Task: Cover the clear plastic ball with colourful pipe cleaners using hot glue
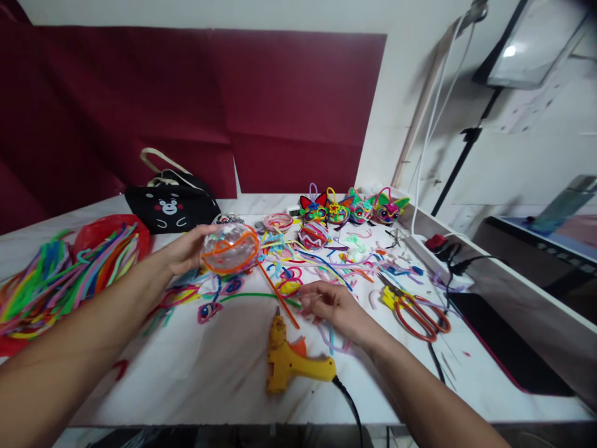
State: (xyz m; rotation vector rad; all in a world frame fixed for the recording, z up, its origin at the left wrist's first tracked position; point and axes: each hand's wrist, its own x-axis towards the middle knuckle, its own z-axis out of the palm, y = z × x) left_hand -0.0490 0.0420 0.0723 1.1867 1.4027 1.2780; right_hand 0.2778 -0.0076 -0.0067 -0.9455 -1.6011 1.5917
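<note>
My left hand (189,249) is closed around a clear plastic ball (226,249) that has orange pipe cleaner wound over it. A straight orange pipe cleaner (280,297) slants down from near the ball toward my right hand (333,305). The fingers of that hand are curled in a pinch low over the table; what they hold, if anything, I cannot make out. Beside the fingertips lie a green pipe cleaner (247,295) and a small yellow piece (288,287). Nearer to me, a yellow hot glue gun (291,364) rests on its side, nozzle pointing away.
Orange-handled scissors (415,311) lie at the right, by a black pad (504,342). Several decorated balls (314,211) with ears stand at the back. Bundled pipe cleaners (93,267) and a black bag (168,205) occupy the left. Scraps litter the middle.
</note>
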